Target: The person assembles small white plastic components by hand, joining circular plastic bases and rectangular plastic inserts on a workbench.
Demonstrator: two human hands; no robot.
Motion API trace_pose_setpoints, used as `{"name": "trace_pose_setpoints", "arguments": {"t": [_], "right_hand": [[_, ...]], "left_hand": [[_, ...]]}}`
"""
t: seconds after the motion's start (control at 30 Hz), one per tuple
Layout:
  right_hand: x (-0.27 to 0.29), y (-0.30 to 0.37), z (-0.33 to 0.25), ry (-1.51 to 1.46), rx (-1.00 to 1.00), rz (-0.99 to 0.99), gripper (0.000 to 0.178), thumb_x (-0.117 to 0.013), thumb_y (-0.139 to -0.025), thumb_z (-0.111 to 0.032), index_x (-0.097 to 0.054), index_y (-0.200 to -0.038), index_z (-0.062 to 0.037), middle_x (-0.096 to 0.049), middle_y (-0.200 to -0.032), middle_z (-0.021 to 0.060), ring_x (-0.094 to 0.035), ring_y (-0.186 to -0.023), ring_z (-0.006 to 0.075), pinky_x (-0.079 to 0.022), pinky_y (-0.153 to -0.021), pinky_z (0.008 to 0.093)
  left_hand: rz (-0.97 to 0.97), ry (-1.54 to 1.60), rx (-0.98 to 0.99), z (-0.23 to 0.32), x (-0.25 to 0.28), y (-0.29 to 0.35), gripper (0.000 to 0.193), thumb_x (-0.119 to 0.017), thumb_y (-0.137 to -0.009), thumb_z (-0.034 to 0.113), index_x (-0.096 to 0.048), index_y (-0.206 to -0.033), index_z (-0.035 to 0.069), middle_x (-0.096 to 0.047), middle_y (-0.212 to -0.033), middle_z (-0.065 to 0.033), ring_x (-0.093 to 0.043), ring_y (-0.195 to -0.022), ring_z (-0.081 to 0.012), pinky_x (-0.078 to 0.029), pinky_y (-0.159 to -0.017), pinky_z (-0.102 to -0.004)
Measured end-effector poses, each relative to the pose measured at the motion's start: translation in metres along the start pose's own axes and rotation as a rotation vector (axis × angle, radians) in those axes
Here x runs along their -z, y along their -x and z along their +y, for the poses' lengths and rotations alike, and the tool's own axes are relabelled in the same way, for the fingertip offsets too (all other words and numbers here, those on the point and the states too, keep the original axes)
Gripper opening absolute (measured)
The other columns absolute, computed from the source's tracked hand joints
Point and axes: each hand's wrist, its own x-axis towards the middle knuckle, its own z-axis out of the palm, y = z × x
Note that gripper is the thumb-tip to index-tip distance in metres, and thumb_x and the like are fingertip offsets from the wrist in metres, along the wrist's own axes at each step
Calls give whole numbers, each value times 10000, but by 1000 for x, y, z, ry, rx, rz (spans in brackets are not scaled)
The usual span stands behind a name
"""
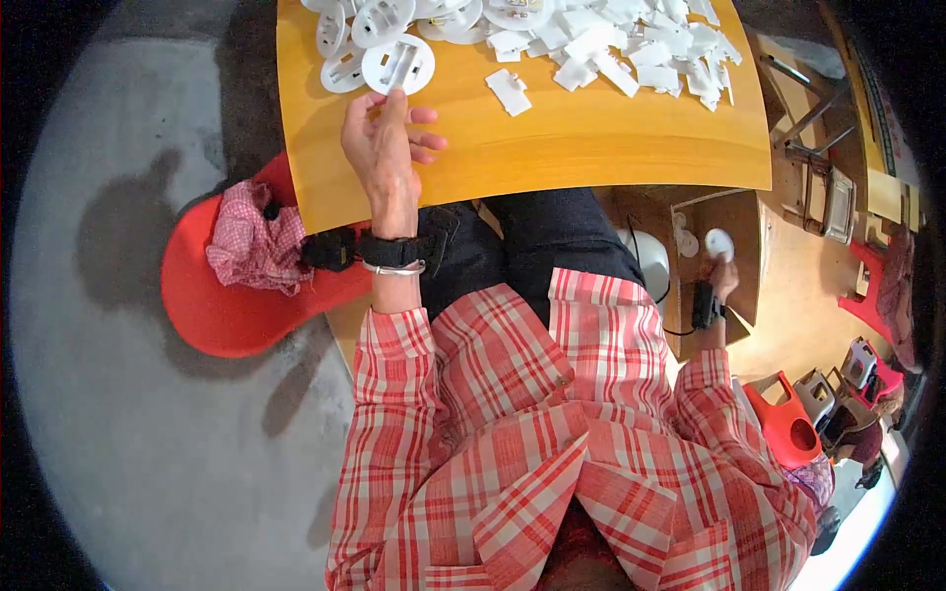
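Leftmost, a red stool stands on the grey floor with a crumpled red-checked cloth lying on its seat, just beside the desk. Over the near part of the desk the left hand reaches forward, fingers loosely spread and holding nothing, its fingertips touching the rim of a round white plastic disc. More white discs crowd the far left edge, and a heap of small flat white pieces spreads along the far right; a single white piece lies apart between them. Lower right, beside the desk, the right hand grips a small round white disc over an open cardboard box. A red plastic container sits farther right.
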Motion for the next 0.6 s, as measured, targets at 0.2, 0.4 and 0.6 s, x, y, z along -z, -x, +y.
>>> {"name": "trace_pose_setpoints", "arguments": {"t": [0.2, 0.4, 0.6], "right_hand": [[-36, 69, -50, -415, -590, -253, 221, -536, -777, -180, -605, -726, 24, -601, -646, 63, -512, -501, 150, -402, -467, 284], [-18, 66, -65, -423, -422, -345, 215, -581, -820, -191, -589, -846, 22, -601, -675, 79, -514, -559, 154, -423, -532, 270], [-1, 35, -151, -393, 39, 345, 347, -580, -868, -351, -545, -951, -15, -556, -672, 42, -491, -596, 100, -399, -525, 228]], "left_hand": [[-61, 18, -39, -6, 26, 9, 221, -567, -872, 165, -450, -949, -5, -624, -700, -151, -573, -415, -174, -395, -312, -207], [-115, 26, -111, -4, 20, 17, 187, -551, -884, 163, -441, -952, 28, -632, -728, -167, -571, -422, -167, -410, -338, -209], [-76, -73, -275, -11, 9, 30, 115, -518, -895, 90, -476, -957, 3, -633, -742, -146, -587, -470, -141, -456, -394, -213]]}}
